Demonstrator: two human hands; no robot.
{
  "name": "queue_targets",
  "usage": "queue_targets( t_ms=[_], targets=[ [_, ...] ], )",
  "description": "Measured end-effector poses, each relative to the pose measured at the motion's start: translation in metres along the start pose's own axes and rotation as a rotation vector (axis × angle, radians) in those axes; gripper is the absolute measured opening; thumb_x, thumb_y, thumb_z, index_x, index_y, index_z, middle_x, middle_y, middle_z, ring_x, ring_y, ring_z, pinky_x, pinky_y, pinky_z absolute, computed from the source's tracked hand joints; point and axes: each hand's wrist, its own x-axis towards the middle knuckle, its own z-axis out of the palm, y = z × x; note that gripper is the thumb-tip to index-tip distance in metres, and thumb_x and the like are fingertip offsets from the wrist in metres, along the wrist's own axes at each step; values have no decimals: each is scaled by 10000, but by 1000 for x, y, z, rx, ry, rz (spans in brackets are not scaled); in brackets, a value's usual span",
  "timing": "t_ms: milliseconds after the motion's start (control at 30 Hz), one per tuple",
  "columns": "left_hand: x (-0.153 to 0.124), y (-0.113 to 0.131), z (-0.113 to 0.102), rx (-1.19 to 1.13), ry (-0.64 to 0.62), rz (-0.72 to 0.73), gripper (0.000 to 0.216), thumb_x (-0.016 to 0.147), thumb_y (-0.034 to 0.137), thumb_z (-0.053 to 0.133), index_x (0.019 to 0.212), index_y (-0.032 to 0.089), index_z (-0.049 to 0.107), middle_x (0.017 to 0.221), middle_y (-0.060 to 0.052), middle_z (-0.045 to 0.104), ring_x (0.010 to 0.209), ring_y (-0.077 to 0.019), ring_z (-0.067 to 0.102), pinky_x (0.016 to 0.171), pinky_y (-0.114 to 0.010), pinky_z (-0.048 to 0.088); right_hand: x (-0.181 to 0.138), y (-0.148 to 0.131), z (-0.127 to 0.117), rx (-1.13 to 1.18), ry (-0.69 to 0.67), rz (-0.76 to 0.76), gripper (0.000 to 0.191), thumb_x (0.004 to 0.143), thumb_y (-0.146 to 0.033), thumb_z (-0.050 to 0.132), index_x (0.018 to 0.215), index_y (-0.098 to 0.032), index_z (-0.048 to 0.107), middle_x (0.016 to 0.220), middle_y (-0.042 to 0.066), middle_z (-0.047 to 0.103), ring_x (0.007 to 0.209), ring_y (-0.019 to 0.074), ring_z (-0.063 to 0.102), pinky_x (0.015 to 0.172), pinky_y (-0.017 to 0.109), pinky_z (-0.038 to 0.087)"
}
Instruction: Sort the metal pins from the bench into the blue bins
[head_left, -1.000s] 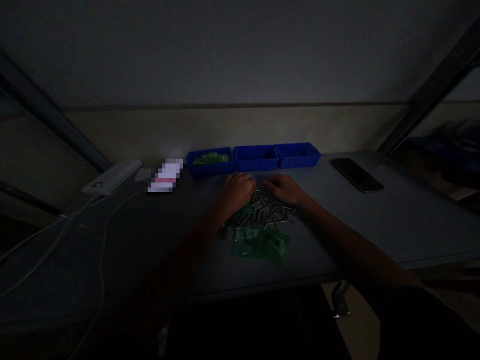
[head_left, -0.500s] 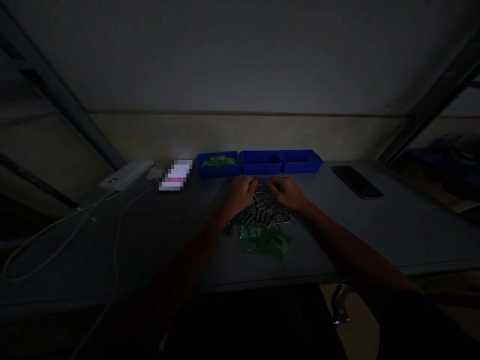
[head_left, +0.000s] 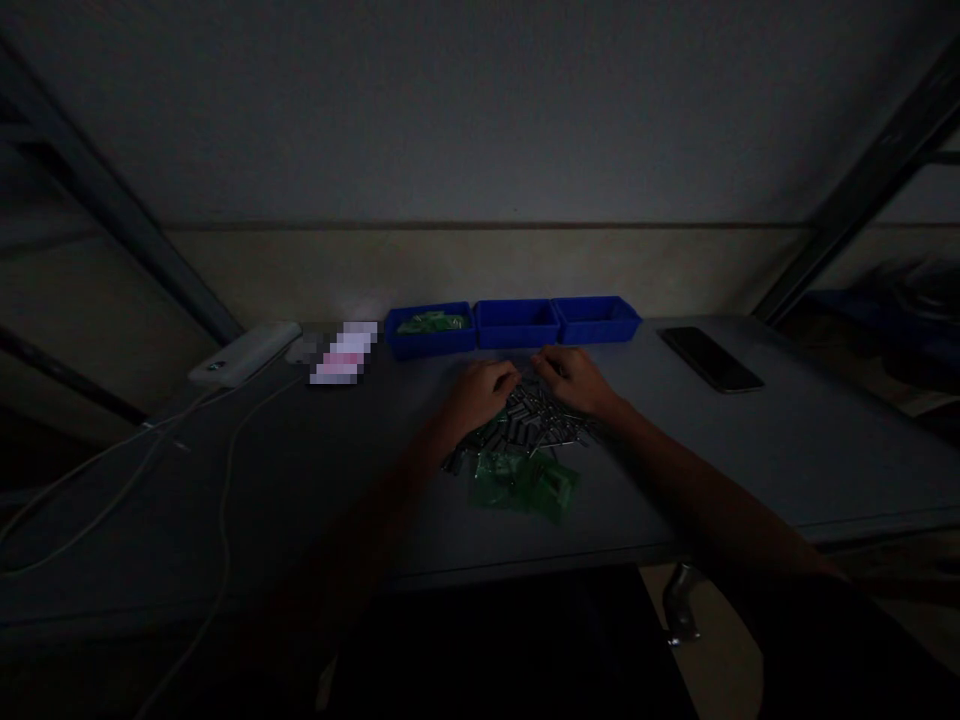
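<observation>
My left hand (head_left: 480, 393) is closed at the left edge of a pile of small metal pieces (head_left: 527, 422), its fingertips pinched together. Across a narrow gap, my right hand (head_left: 574, 378) is also closed, thumb and fingers together over the pile's far right side. Anything in either hand is too small and dark to make out. The pile mixes short dark cylinders with thin shiny pins. Green plastic bags (head_left: 525, 485) lie at its near side, and some green shows under my left hand.
Behind my hands stand a blue bin with green packets (head_left: 433, 322), a middle blue bin (head_left: 517, 338) and a right blue bin (head_left: 598, 331). A dark phone (head_left: 711, 358) lies right. On the left are a lit phone (head_left: 345, 353), a white power bank (head_left: 246, 355) and a cable (head_left: 227, 500).
The view has shifted slightly. My left hand has turned a little, so its thumb and fingertips now point more to the right. My right hand stays over the pile, slightly reposed.
</observation>
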Motion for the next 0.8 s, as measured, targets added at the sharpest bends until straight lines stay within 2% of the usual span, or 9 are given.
queue_targets(
  t_ms=[67, 167, 267, 367, 600, 700, 800],
  targets=[
    [-1, 3, 3, 78, -78, -6, 205, 877, 251, 456, 943, 222, 648, 969, -34, 658, 936, -172, 578, 843, -296, 422, 3, 7, -1, -68, 55, 53, 336, 894, -381, 377, 698, -178, 560, 595, 12, 553, 554, 129, 466, 563, 250, 295],
    [-3, 9, 4, 192, -116, -3, 238, 864, 237, 474, 1029, 270, 644, 1034, -41, 641, 1007, -207, 554, 866, -344, 404, 10, 27, -6, -103, 262, 186, 326, 892, -401, 377, 770, -175, 579, 679, 45, 602, 609, 155, 515, 584, 256, 317],
    [-3, 13, 2, 255, -145, 4, 224, 869, 234, 460, 974, 266, 655, 1010, -45, 642, 998, -223, 552, 844, -364, 400, 16, 51, -12, -116, 474, 337, 324, 891, -397, 371, 873, -156, 586, 769, 83, 630, 698, 187, 549, 629, 267, 353],
    [-3, 14, -1, 267, -161, -5, 188, 863, 236, 468, 916, 240, 648, 977, -45, 646, 973, -216, 557, 831, -351, 398, 18, 70, -16, -136, 583, 438, 338, 896, -376, 360, 973, -135, 583, 810, 105, 633, 717, 199, 553, 650, 282, 364],
    [-5, 20, -7, 232, -195, -40, 139, 835, 218, 491, 872, 228, 625, 984, -51, 643, 970, -226, 560, 821, -365, 402, 15, 83, -13, -227, 525, 533, 321, 887, -358, 403, 1050, -175, 611, 749, 61, 632, 644, 186, 539, 611, 281, 335],
    [-6, 22, -8, 242, -207, -42, 169, 850, 217, 457, 829, 215, 625, 976, -63, 639, 964, -233, 563, 816, -375, 404, 16, 84, -12, -251, 510, 528, 318, 882, -369, 425, 1052, -193, 628, 756, 60, 643, 662, 196, 555, 612, 281, 345],
    [-6, 21, -7, 229, -204, -43, 181, 853, 221, 455, 892, 223, 632, 1029, -68, 637, 1006, -242, 553, 847, -394, 396, 18, 87, -11, -227, 490, 482, 320, 875, -378, 436, 1042, -196, 640, 762, 62, 648, 683, 198, 569, 622, 278, 362]
  ],
)
